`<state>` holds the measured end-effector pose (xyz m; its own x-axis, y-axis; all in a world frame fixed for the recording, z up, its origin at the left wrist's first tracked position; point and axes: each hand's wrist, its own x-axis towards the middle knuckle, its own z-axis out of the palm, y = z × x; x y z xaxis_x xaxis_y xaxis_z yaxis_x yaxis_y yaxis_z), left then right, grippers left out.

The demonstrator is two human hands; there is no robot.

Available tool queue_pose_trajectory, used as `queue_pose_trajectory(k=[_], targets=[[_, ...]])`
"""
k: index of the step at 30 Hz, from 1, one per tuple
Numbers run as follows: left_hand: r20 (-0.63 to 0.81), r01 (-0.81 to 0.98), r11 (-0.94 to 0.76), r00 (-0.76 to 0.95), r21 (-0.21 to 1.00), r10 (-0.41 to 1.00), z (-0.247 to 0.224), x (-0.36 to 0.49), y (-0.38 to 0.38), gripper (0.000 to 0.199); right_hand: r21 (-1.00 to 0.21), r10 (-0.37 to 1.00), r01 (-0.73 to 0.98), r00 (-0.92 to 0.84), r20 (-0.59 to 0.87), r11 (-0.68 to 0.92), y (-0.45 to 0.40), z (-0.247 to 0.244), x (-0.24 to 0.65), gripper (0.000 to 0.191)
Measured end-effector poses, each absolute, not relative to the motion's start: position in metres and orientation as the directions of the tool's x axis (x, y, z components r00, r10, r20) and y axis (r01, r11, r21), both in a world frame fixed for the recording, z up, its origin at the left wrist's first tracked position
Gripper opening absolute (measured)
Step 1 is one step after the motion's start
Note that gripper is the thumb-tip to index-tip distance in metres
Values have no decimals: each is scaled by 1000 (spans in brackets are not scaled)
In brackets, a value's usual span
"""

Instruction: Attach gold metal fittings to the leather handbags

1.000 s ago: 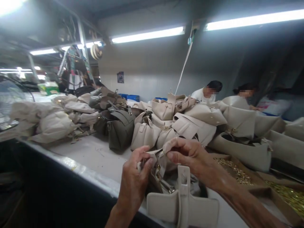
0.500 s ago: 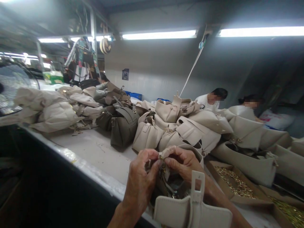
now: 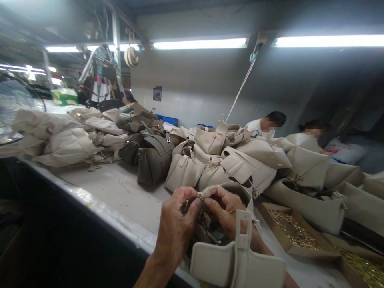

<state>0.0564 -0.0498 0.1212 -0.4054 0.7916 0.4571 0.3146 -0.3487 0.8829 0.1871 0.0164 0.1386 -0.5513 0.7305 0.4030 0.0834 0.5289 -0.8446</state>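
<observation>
A cream handbag point(image 3: 213, 262) stands open in front of me, its flap with a slotted strap tab turned toward me. At its far rim, my left hand point(image 3: 177, 220) pinches the edge between thumb and fingers. Close beside it my right hand point(image 3: 223, 204), one fingertip wrapped in a pale cover, pinches the same spot, the thumbs nearly touching. A small gold-coloured metal piece point(image 3: 201, 197) shows between the fingertips; its exact kind is too small to tell. The bag's inside is dark and partly covered by my hands.
Cream handbags point(image 3: 186, 168) pile up across the table point(image 3: 111, 188), with a dark grey handbag point(image 3: 154, 160) at their left. To the right, a cardboard tray point(image 3: 295, 228) holds many small gold fittings; another tray point(image 3: 360, 256) adjoins it. Two people point(image 3: 265, 124) sit behind the pile.
The view has shifted slightly, and the bag's flap sits a little further left and lower. Both hands keep their pinch at the rim, fingertips drawn closer around the gold piece.
</observation>
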Motion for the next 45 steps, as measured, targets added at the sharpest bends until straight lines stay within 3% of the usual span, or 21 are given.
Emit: queue_pose_trajectory(k=[7, 15, 19, 21, 24, 29, 37, 42, 45], targets=[[687, 541, -453, -382, 709, 618, 116, 64, -49, 10, -825, 793, 186, -449, 411, 533, 5, 144, 183, 12], [721, 579, -483, -297, 657, 626, 108, 61, -48, 7, -858, 787, 126, -481, 386, 498, 4, 138, 181, 14], [803, 692, -488, -227, 531, 552, 103, 59, -51, 9, -858, 799, 147, -469, 377, 492, -4, 137, 182, 13], [813, 740, -455, -210, 495, 543, 99, 57, -56, 20, -864, 801, 131, -463, 380, 486, -5, 135, 183, 15], [748, 714, -429, -201, 554, 632, 92, 51, -67, 34, -899, 811, 74, -468, 351, 432, -3, 132, 183, 18], [629, 657, -370, -207, 657, 749, 85, 42, -74, 36, -888, 779, 131, -546, 307, 442, -2, 123, 179, 9], [688, 690, -433, -130, 580, 714, 79, 36, -64, 37, -858, 707, 124, -631, 320, 498, 3, 118, 183, 16], [716, 720, -445, -104, 533, 691, 79, 34, -62, 36, -949, 762, 19, -600, 241, 315, 5, 112, 175, 24], [717, 736, -426, -114, 526, 688, 78, 34, -61, 37, -950, 794, -5, -548, 265, 314, 0, 111, 173, 25]])
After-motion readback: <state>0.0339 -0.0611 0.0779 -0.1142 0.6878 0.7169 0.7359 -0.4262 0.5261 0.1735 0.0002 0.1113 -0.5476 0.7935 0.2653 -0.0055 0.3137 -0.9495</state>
